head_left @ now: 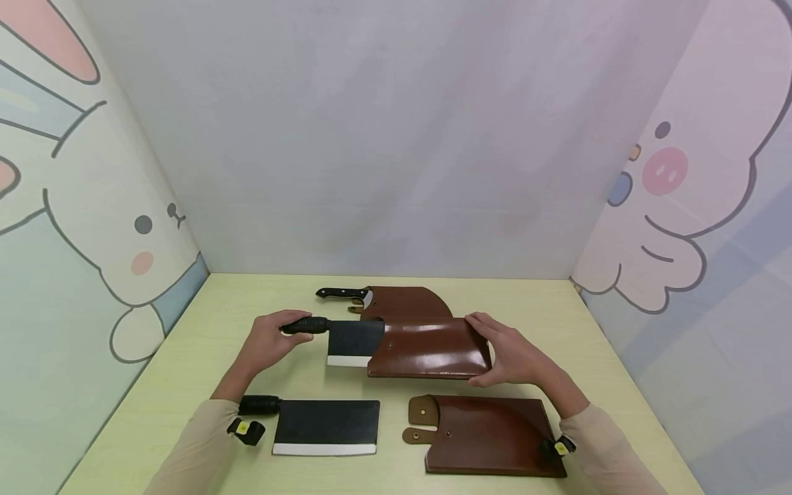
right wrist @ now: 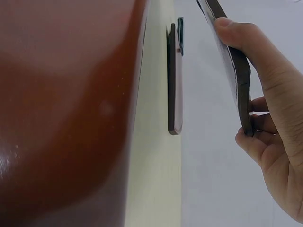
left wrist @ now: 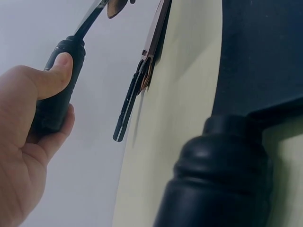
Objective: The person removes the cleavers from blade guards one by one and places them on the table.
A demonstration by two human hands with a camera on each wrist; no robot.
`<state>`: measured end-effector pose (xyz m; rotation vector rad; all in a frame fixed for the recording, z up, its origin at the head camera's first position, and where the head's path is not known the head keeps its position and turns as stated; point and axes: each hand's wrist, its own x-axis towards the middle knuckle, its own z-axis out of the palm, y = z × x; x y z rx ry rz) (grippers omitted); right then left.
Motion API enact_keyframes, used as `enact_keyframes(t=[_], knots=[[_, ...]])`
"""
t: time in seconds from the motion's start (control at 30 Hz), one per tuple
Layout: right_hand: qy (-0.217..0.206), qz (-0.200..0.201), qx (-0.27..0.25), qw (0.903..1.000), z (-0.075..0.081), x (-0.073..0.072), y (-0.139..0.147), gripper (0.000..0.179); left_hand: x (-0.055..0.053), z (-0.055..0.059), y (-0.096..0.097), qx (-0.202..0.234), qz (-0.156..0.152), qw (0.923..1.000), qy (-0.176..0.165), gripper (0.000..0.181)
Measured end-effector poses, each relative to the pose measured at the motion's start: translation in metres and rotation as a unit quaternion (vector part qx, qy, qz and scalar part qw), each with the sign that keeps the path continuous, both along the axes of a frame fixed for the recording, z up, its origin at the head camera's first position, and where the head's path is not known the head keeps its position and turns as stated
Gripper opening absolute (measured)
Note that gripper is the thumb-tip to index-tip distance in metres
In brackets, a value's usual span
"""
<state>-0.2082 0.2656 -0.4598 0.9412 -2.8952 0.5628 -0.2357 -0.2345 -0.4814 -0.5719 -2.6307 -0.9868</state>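
My left hand point(head_left: 272, 342) grips the black handle of a cleaver point(head_left: 354, 338), its thumb along the handle in the left wrist view. The cleaver's dark blade with a pale edge is partly inside a glossy brown leather sheath point(head_left: 433, 349); the far part of the blade is hidden. My right hand point(head_left: 510, 349) holds the sheath's right end, thumb on the lower edge and fingers along the upper one. In the right wrist view this held sheath point(right wrist: 242, 78) appears edge-on, raised off the table. Both hold the pair level above the table's middle.
Behind lies a knife with a black riveted handle point(head_left: 337, 293) in another brown sheath point(head_left: 408, 302). Nearer me, a second cleaver point(head_left: 328, 426) lies flat on the left, and a brown sheath with tan snap straps point(head_left: 495, 436) lies on the right. The table point(head_left: 247, 295) meets a pale wall behind.
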Motion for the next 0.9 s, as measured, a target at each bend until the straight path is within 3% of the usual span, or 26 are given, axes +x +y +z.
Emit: enact_keyframes(t=[0.6, 0.9], knots=[[0.004, -0.005, -0.003, 1.0, -0.001, 0.001, 0.009, 0.119, 0.0, -0.002, -0.013, -0.008, 0.011, 0.9999, 0.0, 0.044], [-0.004, -0.007, -0.007, 0.9999, 0.001, 0.002, 0.012, 0.119, -0.002, 0.004, -0.019, -0.008, -0.003, 0.9999, 0.011, 0.043]])
